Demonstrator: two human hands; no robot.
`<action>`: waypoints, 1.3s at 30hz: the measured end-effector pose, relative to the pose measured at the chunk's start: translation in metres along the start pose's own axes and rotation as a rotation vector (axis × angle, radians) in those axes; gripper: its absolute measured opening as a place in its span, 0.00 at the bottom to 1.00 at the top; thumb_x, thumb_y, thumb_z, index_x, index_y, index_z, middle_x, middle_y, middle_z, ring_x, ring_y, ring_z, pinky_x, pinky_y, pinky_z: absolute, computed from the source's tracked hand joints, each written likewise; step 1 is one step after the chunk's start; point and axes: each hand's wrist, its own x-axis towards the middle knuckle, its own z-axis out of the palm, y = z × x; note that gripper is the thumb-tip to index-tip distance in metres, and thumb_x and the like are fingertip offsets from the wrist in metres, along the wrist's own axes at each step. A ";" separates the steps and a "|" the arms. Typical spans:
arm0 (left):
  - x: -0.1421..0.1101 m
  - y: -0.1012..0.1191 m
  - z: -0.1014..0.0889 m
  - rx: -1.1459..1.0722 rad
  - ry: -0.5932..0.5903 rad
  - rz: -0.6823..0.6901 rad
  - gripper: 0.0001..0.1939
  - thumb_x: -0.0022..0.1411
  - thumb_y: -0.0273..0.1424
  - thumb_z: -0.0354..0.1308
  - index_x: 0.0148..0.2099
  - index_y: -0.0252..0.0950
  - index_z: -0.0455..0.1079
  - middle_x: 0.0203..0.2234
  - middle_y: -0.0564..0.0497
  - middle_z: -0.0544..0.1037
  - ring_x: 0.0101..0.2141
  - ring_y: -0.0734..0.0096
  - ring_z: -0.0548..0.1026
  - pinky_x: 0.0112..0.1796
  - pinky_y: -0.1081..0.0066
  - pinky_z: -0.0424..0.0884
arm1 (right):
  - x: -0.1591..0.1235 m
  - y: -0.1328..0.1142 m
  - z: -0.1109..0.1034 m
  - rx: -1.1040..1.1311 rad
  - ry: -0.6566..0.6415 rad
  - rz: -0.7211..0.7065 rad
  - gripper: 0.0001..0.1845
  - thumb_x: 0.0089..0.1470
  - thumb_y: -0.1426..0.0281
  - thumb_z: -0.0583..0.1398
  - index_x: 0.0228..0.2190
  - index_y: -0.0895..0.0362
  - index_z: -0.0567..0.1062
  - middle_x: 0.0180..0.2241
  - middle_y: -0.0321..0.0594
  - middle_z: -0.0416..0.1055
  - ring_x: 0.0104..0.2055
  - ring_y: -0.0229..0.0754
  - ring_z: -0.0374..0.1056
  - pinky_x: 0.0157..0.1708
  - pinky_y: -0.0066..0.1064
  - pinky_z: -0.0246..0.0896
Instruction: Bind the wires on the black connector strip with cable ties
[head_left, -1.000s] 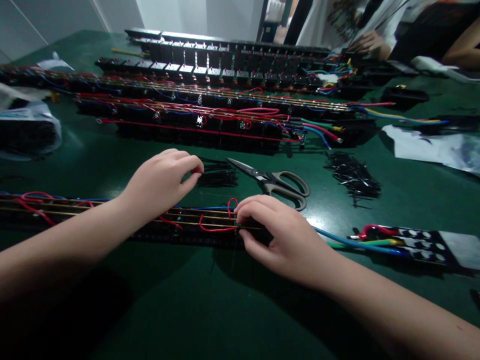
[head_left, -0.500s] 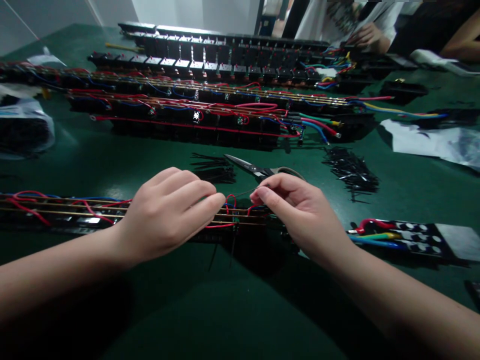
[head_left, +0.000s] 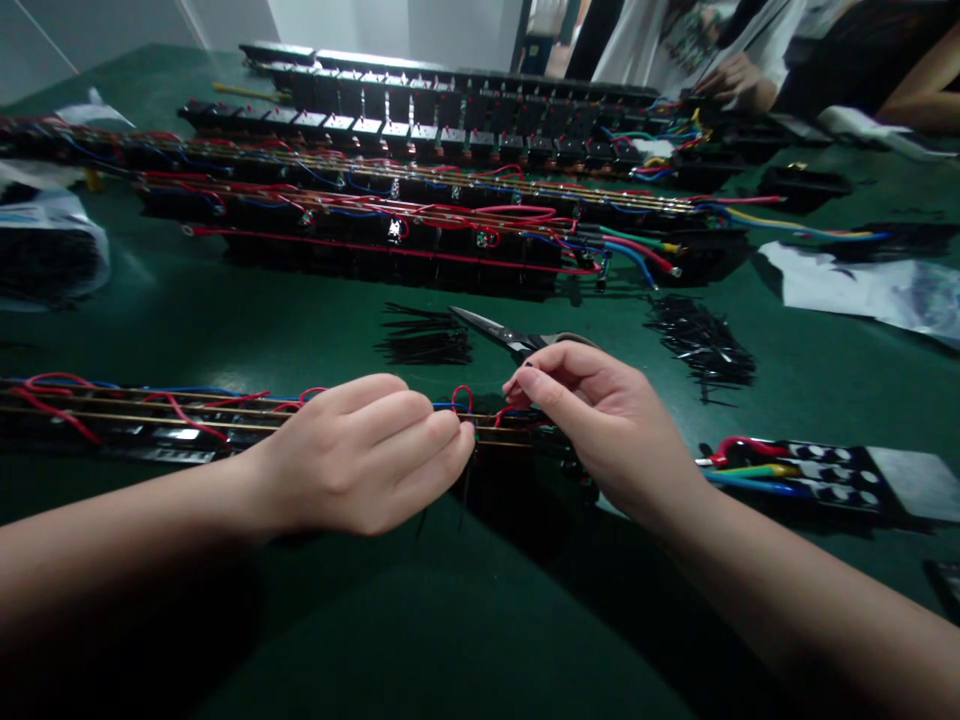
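A long black strip assembly (head_left: 180, 412), with brass-coloured rods and red and blue wires along it, lies across the table in front of me. My left hand (head_left: 367, 455) is closed over its right part, fingertips by a looped red wire (head_left: 463, 392); whatever those fingers pinch is hidden. Thumb and forefinger of my right hand (head_left: 592, 410) pinch a thin black cable tie (head_left: 529, 367), of which only a small dark end shows. Below the assembly, two thin black tails hang near my left fingertips. Just beyond my right hand lie scissors (head_left: 491, 328).
Loose cable ties lie in two piles, one left of the scissors (head_left: 424, 335), another farther right (head_left: 701, 345). More wired strips (head_left: 390, 225) stretch across the back. A plastic bag (head_left: 52, 245) sits at left, a connector block (head_left: 832, 475) at right. Another person's hand (head_left: 735, 80) works at the far side.
My left hand has moved down and slightly right, from the cable tie's strand toward the front of the assembly. The strand between my hands no longer shows. My right hand has barely moved.
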 end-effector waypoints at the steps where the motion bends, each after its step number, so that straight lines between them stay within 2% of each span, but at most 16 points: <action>1: 0.001 0.000 0.000 -0.003 0.005 0.006 0.05 0.67 0.20 0.61 0.44 0.27 0.76 0.30 0.49 0.84 0.28 0.68 0.76 0.29 0.65 0.72 | 0.000 0.000 0.000 -0.011 -0.003 -0.001 0.08 0.58 0.65 0.65 0.30 0.57 0.76 0.29 0.35 0.73 0.31 0.36 0.69 0.30 0.26 0.65; 6: 0.000 0.001 0.002 -0.037 0.002 -0.001 0.05 0.68 0.20 0.60 0.44 0.29 0.76 0.30 0.49 0.83 0.28 0.68 0.76 0.30 0.65 0.72 | 0.000 0.000 0.000 -0.029 0.005 -0.020 0.06 0.58 0.68 0.64 0.30 0.56 0.77 0.29 0.35 0.73 0.31 0.36 0.68 0.30 0.26 0.65; 10: -0.002 0.000 0.006 -0.154 -0.042 -0.160 0.06 0.70 0.28 0.61 0.47 0.32 0.74 0.34 0.48 0.83 0.33 0.64 0.76 0.34 0.64 0.73 | 0.002 0.002 -0.001 0.028 0.013 -0.014 0.06 0.59 0.70 0.63 0.29 0.56 0.76 0.28 0.34 0.74 0.31 0.35 0.70 0.33 0.25 0.67; 15: -0.004 -0.001 0.009 -0.266 -0.136 -0.307 0.11 0.72 0.35 0.59 0.50 0.33 0.72 0.40 0.46 0.81 0.38 0.61 0.76 0.38 0.61 0.73 | 0.003 0.007 -0.001 0.153 0.038 -0.005 0.06 0.62 0.69 0.62 0.31 0.56 0.75 0.29 0.33 0.75 0.32 0.33 0.71 0.35 0.23 0.69; 20: -0.004 0.000 0.012 -0.431 -0.266 -0.546 0.20 0.72 0.43 0.57 0.54 0.32 0.72 0.47 0.41 0.80 0.48 0.55 0.77 0.48 0.58 0.74 | 0.004 0.008 0.000 0.174 0.032 -0.025 0.05 0.62 0.70 0.63 0.32 0.55 0.74 0.28 0.31 0.75 0.31 0.32 0.71 0.35 0.23 0.69; 25: -0.002 -0.004 0.011 -0.544 -0.421 -0.690 0.25 0.70 0.50 0.56 0.55 0.35 0.74 0.46 0.43 0.82 0.45 0.54 0.79 0.44 0.58 0.75 | 0.002 0.004 0.002 0.132 0.039 -0.034 0.05 0.60 0.70 0.64 0.31 0.54 0.74 0.29 0.32 0.75 0.31 0.34 0.72 0.35 0.25 0.70; 31: -0.001 -0.007 0.010 -0.658 -0.499 -0.751 0.23 0.67 0.50 0.60 0.54 0.40 0.75 0.42 0.49 0.83 0.41 0.58 0.80 0.41 0.62 0.74 | -0.004 0.001 0.002 0.214 0.012 -0.018 0.05 0.59 0.71 0.65 0.32 0.54 0.74 0.29 0.33 0.79 0.31 0.34 0.75 0.36 0.25 0.73; 35: 0.001 -0.007 0.008 -0.729 -0.549 -0.801 0.21 0.65 0.47 0.63 0.55 0.43 0.74 0.44 0.52 0.83 0.43 0.60 0.79 0.43 0.64 0.73 | -0.011 0.000 0.000 0.193 0.007 -0.121 0.04 0.62 0.70 0.65 0.34 0.52 0.74 0.30 0.33 0.80 0.31 0.35 0.77 0.34 0.25 0.74; 39: 0.004 -0.005 0.004 -0.826 -0.610 -0.865 0.20 0.63 0.46 0.63 0.55 0.45 0.73 0.46 0.53 0.82 0.45 0.62 0.79 0.44 0.66 0.72 | -0.014 0.000 0.000 0.139 0.010 -0.195 0.03 0.63 0.70 0.64 0.36 0.51 0.74 0.33 0.34 0.81 0.33 0.35 0.78 0.36 0.26 0.75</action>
